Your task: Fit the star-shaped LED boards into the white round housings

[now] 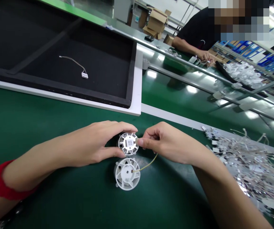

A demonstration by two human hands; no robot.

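My left hand point(103, 140) curves around a round white fan-like part point(121, 143), thumb and fingers gripping its rim. This part has radial ribs and a white square with printed marks at its centre. At its right edge my right hand point(159, 140) is closed in a pinch; whatever lies between the fingertips is hidden. Just below, a second white fan housing point(121, 181) with curved vanes lies flat on the green table. From its hub a thin yellowish wire point(148, 164) runs up and right, disappearing under my right hand.
A black-lined tray point(137, 95) with white edges, at upper left, holds a small white block with a wire point(85, 75). A tangled heap of wired parts point(258, 171) covers the right side. Across a glossy divider, another person's hand point(205, 56) handles small parts beside white pieces point(244, 74).
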